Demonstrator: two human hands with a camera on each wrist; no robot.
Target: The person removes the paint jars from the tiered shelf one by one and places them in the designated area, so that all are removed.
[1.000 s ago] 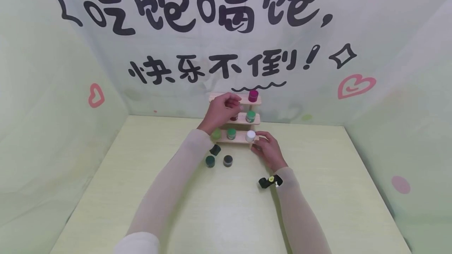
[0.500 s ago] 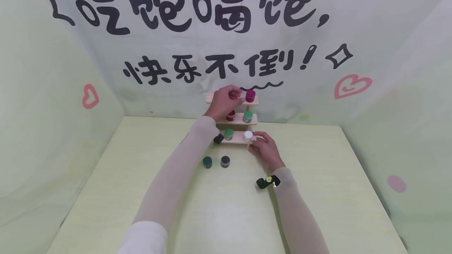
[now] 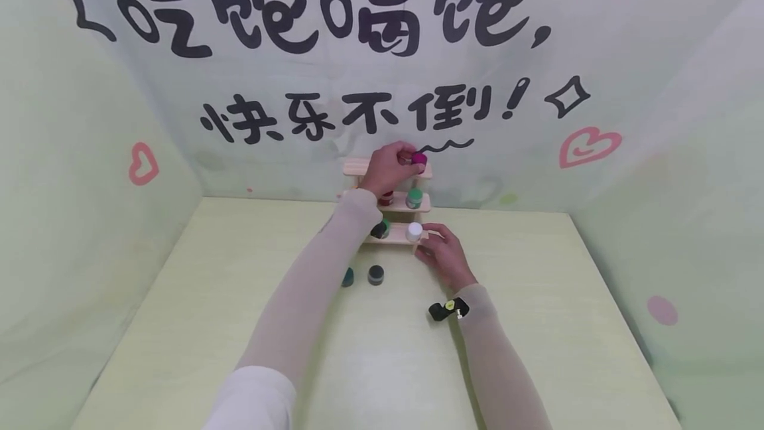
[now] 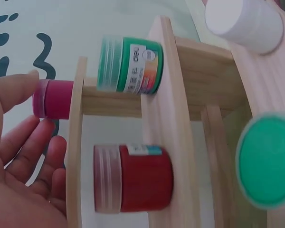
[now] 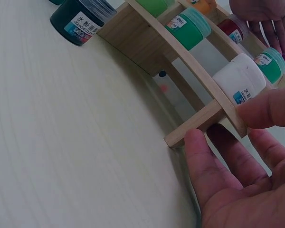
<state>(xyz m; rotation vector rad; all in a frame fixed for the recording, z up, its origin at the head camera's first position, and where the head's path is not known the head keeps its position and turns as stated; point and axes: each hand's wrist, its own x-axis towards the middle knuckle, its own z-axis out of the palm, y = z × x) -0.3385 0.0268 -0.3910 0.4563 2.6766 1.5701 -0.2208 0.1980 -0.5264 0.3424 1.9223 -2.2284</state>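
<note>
My left hand [image 3: 386, 168] reaches to the top shelf of a three-tier wooden rack [image 3: 357, 166]. Thumb and fingertips pinch the lid of a magenta paint jar [image 4: 58, 99] standing there. At the rack's lower right corner, my right hand [image 3: 449, 254] grips the end of the bottom shelf, its thumb [image 5: 268, 109] by the shelf's front and its fingers around the support. A white paint jar [image 5: 240, 80] sits close to that thumb. The middle shelf bears a red jar [image 4: 137, 178] and a green jar [image 4: 133, 65]. Another green jar [image 4: 266, 161] stands on the bottom shelf, partly covered by my left wrist in the head view.
Before the rack, two dark paint jars stand on the table: a black-grey one [image 3: 375, 275] and a dark teal one [image 3: 348, 277], half behind my left sleeve. An orange jar [image 5: 202, 5] and a light green jar [image 5: 152, 5] show on the rack. A printed cloth [image 3: 286, 71] hangs close behind.
My left hand has moved right along the top shelf and now pinches the magenta jar. The right hand keeps its hold on the rack. The head view has shifted slightly.
</note>
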